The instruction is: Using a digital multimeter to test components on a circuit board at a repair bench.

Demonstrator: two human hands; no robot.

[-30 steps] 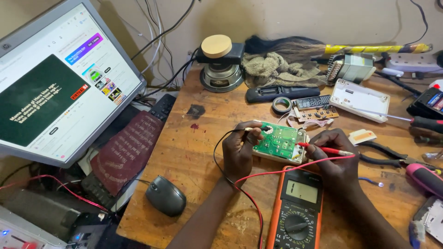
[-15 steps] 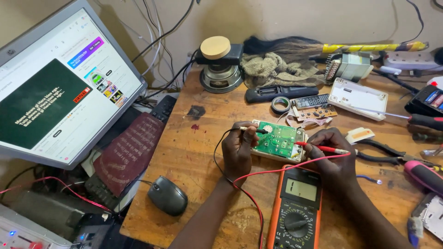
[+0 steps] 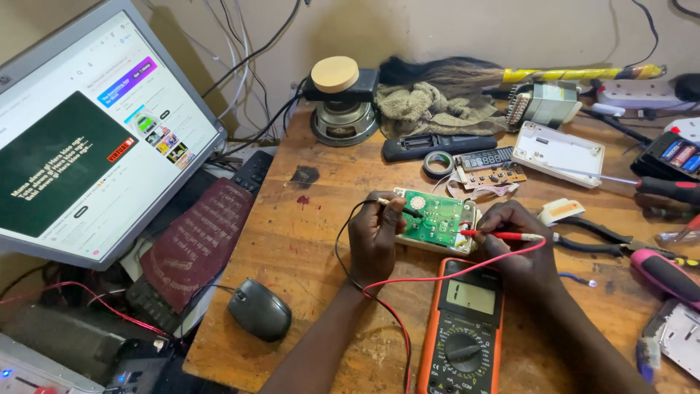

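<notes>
Probes barely shifted since a second earlier: your left hand (image 3: 375,235) pinched the black one and your right hand (image 3: 519,244) the red one on the green circuit board (image 3: 435,219), just above the orange multimeter (image 3: 461,330), so probing continued.

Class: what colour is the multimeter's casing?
Orange, seen in the head view: the rectangular plastic multimeter.
</notes>
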